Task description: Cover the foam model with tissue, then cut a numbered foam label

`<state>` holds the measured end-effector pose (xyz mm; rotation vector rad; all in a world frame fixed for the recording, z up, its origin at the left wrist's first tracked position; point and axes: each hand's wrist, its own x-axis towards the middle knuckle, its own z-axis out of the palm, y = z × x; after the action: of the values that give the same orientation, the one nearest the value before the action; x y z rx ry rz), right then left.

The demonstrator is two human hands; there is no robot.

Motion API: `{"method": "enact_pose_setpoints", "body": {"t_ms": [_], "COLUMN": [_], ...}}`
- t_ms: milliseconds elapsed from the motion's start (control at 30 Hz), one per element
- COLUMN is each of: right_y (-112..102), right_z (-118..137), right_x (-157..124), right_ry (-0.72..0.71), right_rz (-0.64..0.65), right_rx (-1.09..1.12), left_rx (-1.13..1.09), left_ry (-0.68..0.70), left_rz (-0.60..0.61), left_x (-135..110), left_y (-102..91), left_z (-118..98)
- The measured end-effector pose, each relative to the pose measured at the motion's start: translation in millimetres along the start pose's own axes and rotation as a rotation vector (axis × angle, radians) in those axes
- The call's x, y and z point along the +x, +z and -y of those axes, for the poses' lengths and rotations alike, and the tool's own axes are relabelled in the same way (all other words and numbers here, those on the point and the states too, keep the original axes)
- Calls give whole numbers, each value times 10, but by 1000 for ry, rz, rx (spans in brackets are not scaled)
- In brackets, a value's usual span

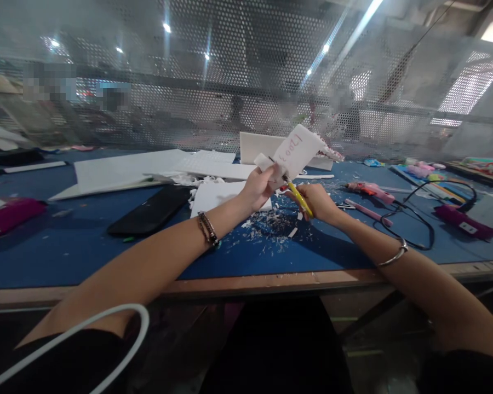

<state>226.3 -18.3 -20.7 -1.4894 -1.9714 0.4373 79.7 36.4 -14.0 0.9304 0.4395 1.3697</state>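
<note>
My left hand (258,189) pinches a white foam piece (299,148) with reddish handwriting on it, raised above the table. In my right hand (317,201) is a pair of scissors with yellow handles (299,198), fingers wrapped round them. The dark blades meet the lower edge of the foam piece; whether they are parted cannot be made out. Beneath my hands, white scraps (271,230) lie scattered on the blue tabletop. A flat white sheet (213,197) rests under my left wrist.
To the left are a black phone-like slab (152,210), large white sheets (123,167) and a magenta pouch (14,216). On the right lie a pink glue gun (370,191) with a looping black cord (429,230), a pink pen (367,212) and another magenta pouch (466,221). Perforated metal (213,117) stands behind.
</note>
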Motion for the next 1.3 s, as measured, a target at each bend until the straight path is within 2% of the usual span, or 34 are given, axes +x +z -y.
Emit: {"method": "enact_pose_setpoints", "body": {"t_ms": [333, 533, 567, 633, 700, 767, 867, 967, 1133, 1200, 1300], "right_y": [9, -159, -209, -300, -360, -379, -343, -299, -389, -465, -544], "right_z": [93, -54, -90, -160, -212, -237, -234, -232, -293, -304, -260], "right_x": [-57, 31, 49, 84, 120, 151, 182, 202, 190, 146, 57], "right_ry": [28, -25, -18, -2, -28, -105, -223, -210, -54, 15, 59], "right_rz": [79, 364, 362, 272, 73, -143, -296, -312, -354, -267, -15], "right_rx": [-55, -104, -60, 137, 374, 516, 623, 668, 676, 650, 554], "left_rx": [45, 75, 85, 107, 144, 226, 405, 527, 628, 661, 708], "left_ry": [77, 187, 201, 216, 210, 189, 128, 75, 56, 52, 30], "left_rz": [-120, -201, -212, -217, -146, 19, 255, 315, 342, 347, 374], "left_x": [174, 349, 367, 370, 332, 270, 182, 135, 116, 119, 126], "left_y": [-157, -363, -399, -446, -444, -399, -314, -293, -382, -404, -412], "left_z": [-158, -290, -304, -313, -284, -213, -60, 71, 153, 165, 173]}}
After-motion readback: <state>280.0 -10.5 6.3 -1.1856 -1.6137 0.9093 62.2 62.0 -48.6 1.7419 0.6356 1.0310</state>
